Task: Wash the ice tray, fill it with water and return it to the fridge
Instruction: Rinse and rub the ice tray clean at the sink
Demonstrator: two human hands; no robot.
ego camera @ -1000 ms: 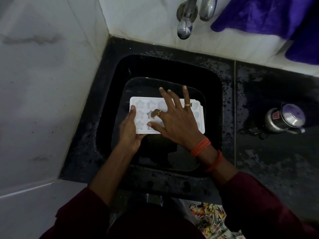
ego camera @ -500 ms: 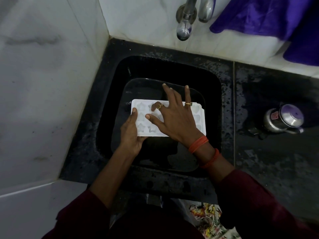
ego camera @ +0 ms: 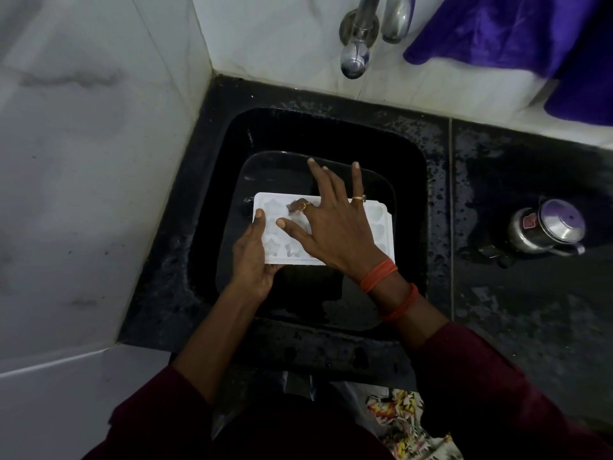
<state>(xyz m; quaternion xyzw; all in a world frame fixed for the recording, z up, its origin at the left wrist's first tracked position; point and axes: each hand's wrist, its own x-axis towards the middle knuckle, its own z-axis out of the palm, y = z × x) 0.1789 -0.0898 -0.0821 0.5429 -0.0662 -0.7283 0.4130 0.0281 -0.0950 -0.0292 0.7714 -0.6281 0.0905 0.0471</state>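
Observation:
A white ice tray with star and heart shaped cells lies flat over the black sink. My left hand grips its left end, thumb on the top rim and fingers underneath. My right hand lies across the middle of the tray with fingers spread; its index finger bends down into a cell in the top row, and the thumb presses another cell. The tray's middle cells are hidden under that hand.
A metal tap juts from the tiled wall above the sink, with no water running. A steel lidded pot stands on the wet black counter to the right. Purple cloth hangs at the top right. White tiled wall closes the left side.
My right hand's index finger has shifted from a middle-row cell up to a top-row cell, rubbing inside it. The tray and my left hand stayed nearly still.

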